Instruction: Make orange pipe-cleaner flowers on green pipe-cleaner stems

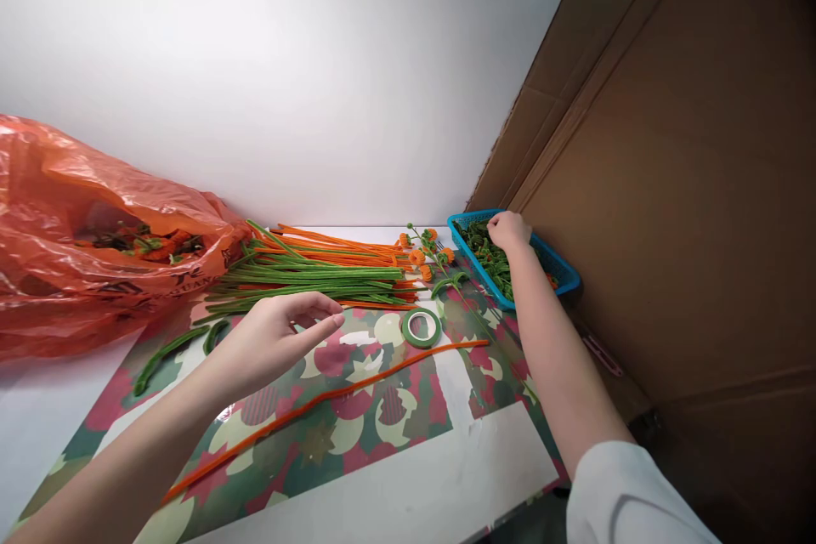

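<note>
your right hand [508,230] reaches into the blue basket [567,275] at the worktop's far right, fingers curled down among the green pieces [494,262]; whether they grip one, you cannot tell. your left hand [271,338] hovers with fingers loosely spread just above the orange pipe cleaner [331,395], near the green tape roll [422,327].

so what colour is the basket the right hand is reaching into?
Blue: the basket around the right hand is bright blue, seen clearly in the head view.

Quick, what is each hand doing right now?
Left hand: open, empty, hovering by the green pipe cleaners.
Right hand: closed in the blue basket on the green pieces; grip hidden.
</note>
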Available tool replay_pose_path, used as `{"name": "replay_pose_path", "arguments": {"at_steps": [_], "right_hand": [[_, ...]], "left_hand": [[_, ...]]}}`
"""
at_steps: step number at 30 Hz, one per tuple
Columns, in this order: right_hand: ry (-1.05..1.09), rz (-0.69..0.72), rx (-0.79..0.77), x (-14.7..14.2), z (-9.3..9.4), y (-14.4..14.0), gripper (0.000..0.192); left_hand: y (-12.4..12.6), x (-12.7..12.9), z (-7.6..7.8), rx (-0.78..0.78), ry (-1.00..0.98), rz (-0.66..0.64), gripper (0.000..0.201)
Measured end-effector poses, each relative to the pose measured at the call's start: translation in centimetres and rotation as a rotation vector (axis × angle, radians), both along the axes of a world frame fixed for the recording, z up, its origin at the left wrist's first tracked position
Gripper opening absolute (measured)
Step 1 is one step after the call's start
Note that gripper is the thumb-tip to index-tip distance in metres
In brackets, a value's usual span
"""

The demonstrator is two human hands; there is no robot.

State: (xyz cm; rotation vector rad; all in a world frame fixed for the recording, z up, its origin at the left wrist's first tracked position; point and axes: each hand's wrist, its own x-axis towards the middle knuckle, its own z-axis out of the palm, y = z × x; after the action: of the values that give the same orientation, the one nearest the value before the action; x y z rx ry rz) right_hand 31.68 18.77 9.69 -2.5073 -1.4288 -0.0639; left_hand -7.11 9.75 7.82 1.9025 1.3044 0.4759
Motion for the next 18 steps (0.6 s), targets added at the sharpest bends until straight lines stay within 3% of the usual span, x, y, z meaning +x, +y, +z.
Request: {"name": "replay_pose_path", "arguments": {"at_steps": [3,5,7,9,12,18], "right_hand": [[-0.032,-0.016,0.17,-1.4,1.9,-1.6,0.026],[-0.027,0.049,0.257,-2.9,2.7,-3.0,0.025],[0.024,0.2,0.316,-5.0,3.1,-4.5,0.017],[0.225,0.497,0.44,-7.4,3.2,-5.9,0.013],[0.451,0.779,0.364,-11.0,3.4,-8.0,0.008],[0.67,1.004,0.135,-15.4,3.6,-10.5,0.004]], "left_hand": [[-0.1,0.2,0.1,0.005,-0.015,-0.012,0.044],[-0.2,0.4,0.2,0.009,-0.022,-0.011,0.043],[-0.3,0.6,0.3,0.016,-0.03,-0.008,0.041],[-0.5,0.7,0.4,0.019,-0.041,0.0,0.04],[-0.8,0.9,0.4,-0.005,-0.077,-0.015,0.041],[-2.0,1.7,0.6,-0.198,-0.266,-0.133,0.041]]}}
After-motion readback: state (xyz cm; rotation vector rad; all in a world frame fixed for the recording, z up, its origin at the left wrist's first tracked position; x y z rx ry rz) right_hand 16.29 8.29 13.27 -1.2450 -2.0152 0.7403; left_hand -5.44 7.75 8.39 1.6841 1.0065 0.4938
